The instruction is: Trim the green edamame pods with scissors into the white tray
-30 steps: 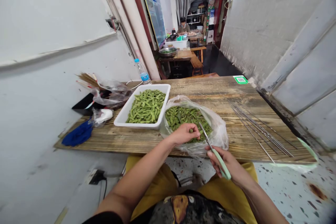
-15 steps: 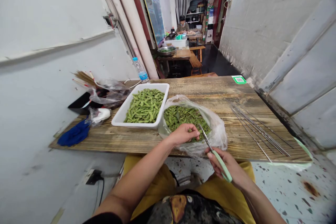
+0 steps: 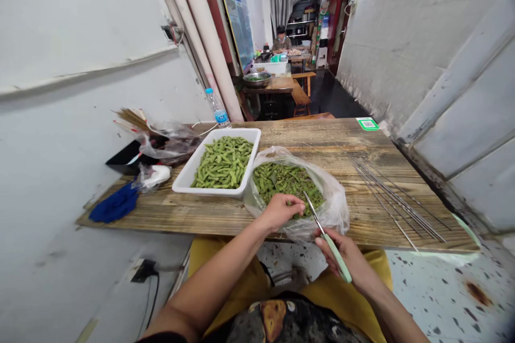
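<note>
My left hand (image 3: pixel 280 210) rests on the near edge of a clear plastic bag (image 3: pixel 333 198) full of green bean pods (image 3: pixel 285 179), its fingers pinched on one pod. My right hand (image 3: pixel 349 261) grips the pale green handles of a pair of scissors (image 3: pixel 324 235). The blades point up and to the left, and their tips lie just to the right of my left fingers over the bag. To the bag's left stands a white tray (image 3: pixel 185 176) heaped with more green pods (image 3: pixel 223 162).
The wooden table (image 3: pixel 322 139) carries several metal skewers (image 3: pixel 392 198) on the right, a blue cloth (image 3: pixel 115 206), crumpled bags with bamboo sticks (image 3: pixel 132 118) and a water bottle (image 3: pixel 217 109) on the left. A green sticker (image 3: pixel 367 124) lies far right. Another person (image 3: pixel 280 38) sits at a far table.
My left hand stays on the pods, its fingers drawn a little closer together. The scissors in my right hand keep their place beside it. The view shifted slightly.
</note>
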Demonstrator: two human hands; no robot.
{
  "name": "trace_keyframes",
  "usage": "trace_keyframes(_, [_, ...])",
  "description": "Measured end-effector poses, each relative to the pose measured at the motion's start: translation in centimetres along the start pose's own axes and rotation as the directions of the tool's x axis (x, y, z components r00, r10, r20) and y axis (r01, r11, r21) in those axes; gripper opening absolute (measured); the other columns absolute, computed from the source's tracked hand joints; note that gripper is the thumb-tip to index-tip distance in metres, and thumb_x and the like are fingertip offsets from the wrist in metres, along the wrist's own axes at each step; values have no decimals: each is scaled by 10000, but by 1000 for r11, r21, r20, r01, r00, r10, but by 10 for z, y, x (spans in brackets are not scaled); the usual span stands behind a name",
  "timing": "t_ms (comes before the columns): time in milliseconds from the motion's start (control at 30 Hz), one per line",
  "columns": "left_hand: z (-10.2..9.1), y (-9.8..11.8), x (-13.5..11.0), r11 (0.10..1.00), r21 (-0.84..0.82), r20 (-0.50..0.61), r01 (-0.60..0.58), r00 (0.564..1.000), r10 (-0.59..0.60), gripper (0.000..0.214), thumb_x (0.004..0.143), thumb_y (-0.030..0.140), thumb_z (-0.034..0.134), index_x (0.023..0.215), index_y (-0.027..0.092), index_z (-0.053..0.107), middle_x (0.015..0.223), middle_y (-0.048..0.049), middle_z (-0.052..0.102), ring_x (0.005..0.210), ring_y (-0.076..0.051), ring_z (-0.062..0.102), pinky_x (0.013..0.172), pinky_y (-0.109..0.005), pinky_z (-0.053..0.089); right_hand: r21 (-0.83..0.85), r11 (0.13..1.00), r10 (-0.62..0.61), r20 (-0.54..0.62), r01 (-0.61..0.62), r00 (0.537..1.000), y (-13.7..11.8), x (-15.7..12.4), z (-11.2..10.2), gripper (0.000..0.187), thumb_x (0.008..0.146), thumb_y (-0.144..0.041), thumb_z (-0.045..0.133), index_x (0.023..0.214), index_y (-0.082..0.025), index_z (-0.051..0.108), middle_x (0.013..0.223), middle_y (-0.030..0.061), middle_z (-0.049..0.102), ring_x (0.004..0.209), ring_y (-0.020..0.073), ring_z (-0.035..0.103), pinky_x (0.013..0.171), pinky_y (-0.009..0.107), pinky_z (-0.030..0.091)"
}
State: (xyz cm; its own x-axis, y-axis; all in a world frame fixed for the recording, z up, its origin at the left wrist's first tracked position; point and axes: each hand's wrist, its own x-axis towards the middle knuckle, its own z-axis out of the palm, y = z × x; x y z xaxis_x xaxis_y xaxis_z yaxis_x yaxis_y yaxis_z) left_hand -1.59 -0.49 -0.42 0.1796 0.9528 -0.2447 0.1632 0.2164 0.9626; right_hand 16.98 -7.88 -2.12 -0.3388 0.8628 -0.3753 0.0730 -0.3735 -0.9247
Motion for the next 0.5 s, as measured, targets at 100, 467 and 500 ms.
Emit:
trace_keyframes(100, [0,4,-2,999,33,21,-6,1000,5,226,641,332,693,700,114,697,580,-12,621,531,-90,456,540,-218,325,-94,994,-48,-14,47,999,-4,-2,-2,460,716,-560,679,947,-171,595,447,-95,371,383,65,327,363,191,267])
trace_keyframes(467, [2,2,4,973,-211,-46,97,993,-109,310,527,339,781,647,130,585,505,59,492,420,-30,322,450,-205,206,-253,948,-212,-49,193,976,2,0,-6,409,724,-468,707,1010,-177,679,763,16,654,750,200,592,703,272,480])
trace_keyframes(500, [2,1,5,962,-254,-54,100,992,-118,337,518,351,793,643,132,569,514,60,491,412,-24,308,443,-206,190,-271,940,-228,-53,206,972,3,0,-6,404,732,-460,703,1019,-176,684,822,27,673,820,221,600,764,284,477])
